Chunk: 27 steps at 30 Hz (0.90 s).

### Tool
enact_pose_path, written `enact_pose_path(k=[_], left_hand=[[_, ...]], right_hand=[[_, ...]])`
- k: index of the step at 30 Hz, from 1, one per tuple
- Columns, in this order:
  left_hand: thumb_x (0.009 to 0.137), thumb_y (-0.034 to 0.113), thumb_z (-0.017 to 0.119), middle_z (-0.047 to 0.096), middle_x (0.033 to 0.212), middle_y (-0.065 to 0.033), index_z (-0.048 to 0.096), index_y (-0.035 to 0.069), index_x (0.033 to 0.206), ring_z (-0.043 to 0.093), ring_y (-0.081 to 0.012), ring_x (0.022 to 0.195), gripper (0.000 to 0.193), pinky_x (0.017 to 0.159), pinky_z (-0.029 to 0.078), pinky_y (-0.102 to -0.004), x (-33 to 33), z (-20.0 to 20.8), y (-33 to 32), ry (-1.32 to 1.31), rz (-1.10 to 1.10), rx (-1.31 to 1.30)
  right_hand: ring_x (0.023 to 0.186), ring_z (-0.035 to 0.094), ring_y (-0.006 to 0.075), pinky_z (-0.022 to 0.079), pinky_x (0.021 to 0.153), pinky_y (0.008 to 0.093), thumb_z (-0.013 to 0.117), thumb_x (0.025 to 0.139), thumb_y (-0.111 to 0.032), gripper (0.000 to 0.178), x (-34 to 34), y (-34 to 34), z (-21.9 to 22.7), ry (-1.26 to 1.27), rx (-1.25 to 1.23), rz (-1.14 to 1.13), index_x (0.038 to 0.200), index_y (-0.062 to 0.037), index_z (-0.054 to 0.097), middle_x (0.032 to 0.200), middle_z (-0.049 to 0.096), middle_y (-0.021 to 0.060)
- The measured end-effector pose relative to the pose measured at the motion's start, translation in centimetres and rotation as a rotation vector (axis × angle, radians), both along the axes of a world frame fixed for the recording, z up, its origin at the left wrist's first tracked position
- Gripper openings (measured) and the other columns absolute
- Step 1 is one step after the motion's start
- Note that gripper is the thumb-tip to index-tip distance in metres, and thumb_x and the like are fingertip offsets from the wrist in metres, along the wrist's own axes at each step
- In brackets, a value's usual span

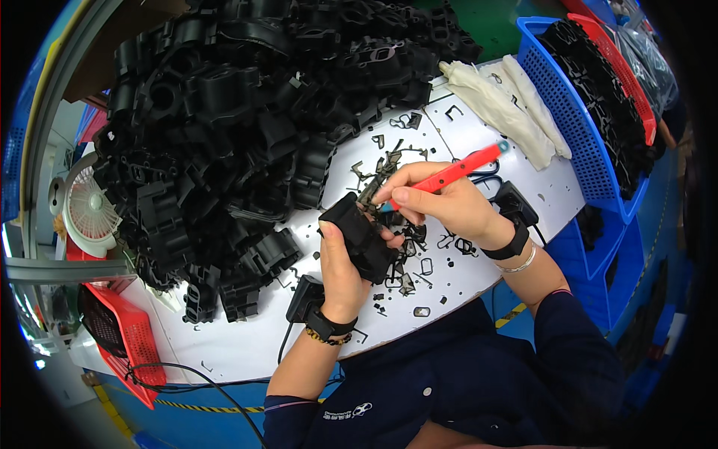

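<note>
My left hand point(342, 277) is closed around a dark moulded plastic part point(357, 238), tilted above the table, its thumb along the near left edge. In my right hand point(452, 206) I grip a slim tool with a flat red handle point(462, 169) and a teal butt end. The tool's working tip meets the upper right side of the part, where my fingers partly hide it, so I cannot tell its exact shape. Below both hands, thin black trimmed scraps point(407, 283) lie scattered over the white table point(247, 348).
A tall heap of black moulded parts point(217, 97) covers the far left. White cloth gloves point(497, 112) lie far right, beside a blue basket point(540, 71) of black pieces. A red basket point(142, 337) and a white fan point(91, 202) stand left. Cables run from wrist-worn black boxes.
</note>
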<state>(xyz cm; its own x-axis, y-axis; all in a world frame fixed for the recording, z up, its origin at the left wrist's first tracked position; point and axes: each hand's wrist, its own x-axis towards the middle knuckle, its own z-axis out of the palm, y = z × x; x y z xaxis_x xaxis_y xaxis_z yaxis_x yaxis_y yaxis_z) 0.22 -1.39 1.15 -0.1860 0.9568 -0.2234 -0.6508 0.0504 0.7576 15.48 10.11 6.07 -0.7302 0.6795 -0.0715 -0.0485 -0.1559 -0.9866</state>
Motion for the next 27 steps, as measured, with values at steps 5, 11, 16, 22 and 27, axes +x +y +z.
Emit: enact_pose_path(k=[5, 11, 16, 22, 27], left_hand=[[0.100, 0.066, 0.027, 0.060, 0.101, -0.0107, 0.047, 0.005, 0.125, 0.062, -0.0210, 0.092, 0.068, 0.085, 0.055, -0.0378, 0.0, 0.0, 0.2, 0.108, -0.001, -0.002], [0.102, 0.063, 0.032, 0.057, 0.111, -0.0090, 0.043, 0.000, 0.132, 0.058, -0.0162, 0.102, 0.070, 0.093, 0.047, -0.0315, -0.6, -1.9, -1.0, 0.599, 0.121, 0.065], [0.101, 0.064, 0.032, 0.057, 0.111, -0.0089, 0.043, -0.001, 0.133, 0.057, -0.0164, 0.101, 0.073, 0.093, 0.045, -0.0308, 0.0, -1.1, -0.6, 0.659, 0.092, 0.098], [0.101, 0.066, 0.027, 0.054, 0.120, -0.0104, 0.045, -0.001, 0.133, 0.053, -0.0177, 0.110, 0.077, 0.097, 0.043, -0.0331, 1.4, 0.1, -0.3, 0.848, 0.133, 0.036], [0.099, 0.069, 0.025, 0.056, 0.121, -0.0115, 0.045, -0.002, 0.132, 0.057, -0.0201, 0.112, 0.081, 0.099, 0.045, -0.0337, 1.7, -0.3, -0.2, 0.417, 0.206, -0.049]], right_hand=[[0.058, 0.052, 0.0051, 0.043, 0.055, 0.0226, 0.060, 0.098, -0.022, 0.025, 0.0, -0.3, 0.3, -0.166, 0.092, 0.052, 0.085, -0.0021, 0.065, 0.068, 0.063, 0.0009], [0.065, 0.064, 0.0321, 0.050, 0.060, 0.0368, 0.073, 0.087, -0.028, 0.026, -0.3, -1.1, -0.5, -0.249, 0.691, 0.125, 0.081, -0.0054, 0.062, 0.070, 0.065, 0.0121], [0.065, 0.063, 0.0342, 0.049, 0.060, 0.0402, 0.070, 0.090, -0.027, 0.027, 0.7, -0.7, -1.0, -0.208, 0.731, 0.149, 0.080, -0.0039, 0.060, 0.069, 0.063, 0.0131], [0.066, 0.063, 0.0338, 0.050, 0.059, 0.0428, 0.067, 0.083, -0.013, 0.013, 0.4, -1.5, -2.4, -0.217, 0.982, 0.035, 0.079, -0.0037, 0.058, 0.070, 0.062, 0.0123], [0.062, 0.060, 0.0318, 0.049, 0.057, 0.0400, 0.064, 0.084, -0.011, 0.014, 0.2, -1.4, -2.4, -0.066, 0.827, -0.004, 0.076, -0.0020, 0.057, 0.070, 0.061, 0.0107]])
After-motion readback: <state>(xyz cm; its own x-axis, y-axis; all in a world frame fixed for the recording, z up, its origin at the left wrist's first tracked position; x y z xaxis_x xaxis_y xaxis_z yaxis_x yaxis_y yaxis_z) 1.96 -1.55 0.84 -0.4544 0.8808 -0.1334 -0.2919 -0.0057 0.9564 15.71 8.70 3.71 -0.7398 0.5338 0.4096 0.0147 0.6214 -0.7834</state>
